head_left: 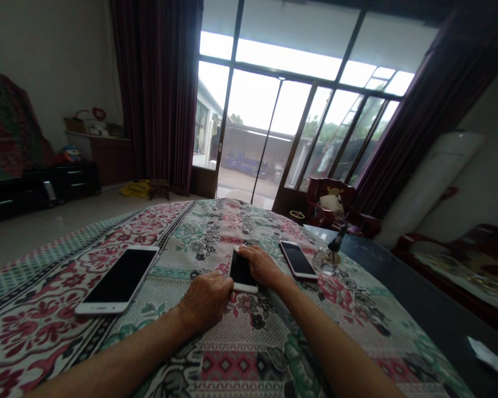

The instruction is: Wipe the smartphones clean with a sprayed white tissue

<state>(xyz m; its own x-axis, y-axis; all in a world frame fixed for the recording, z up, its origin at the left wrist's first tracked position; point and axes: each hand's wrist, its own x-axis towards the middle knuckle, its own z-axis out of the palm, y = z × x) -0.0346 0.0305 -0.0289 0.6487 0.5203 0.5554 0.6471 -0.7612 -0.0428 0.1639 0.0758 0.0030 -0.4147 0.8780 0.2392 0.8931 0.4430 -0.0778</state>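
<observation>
A smartphone (pixel 240 275) with a dark screen and a pale frame lies on the patterned tablecloth, between my two hands. My left hand (pixel 207 299) is closed, its curled fingers and thumb at the phone's lower left edge. From the other side, my right hand (pixel 262 265) grips the phone's upper right part, with fingers across its top corner. Farther left rests a larger white smartphone (pixel 118 280), screen dark. To the right of my right hand is another smartphone (pixel 299 260) with a white front and a reddish edge. The undersides of my fingers are hidden.
The floral tablecloth (pixel 274 337) covers the bed-like or table surface before me. A clear glass object (pixel 327 260) with a dark upright piece stands at right, near a dark tabletop (pixel 369 271). Crumpled white paper (pixel 486 354) lies far right. Beyond are a wooden chair (pixel 330 196) and glass doors.
</observation>
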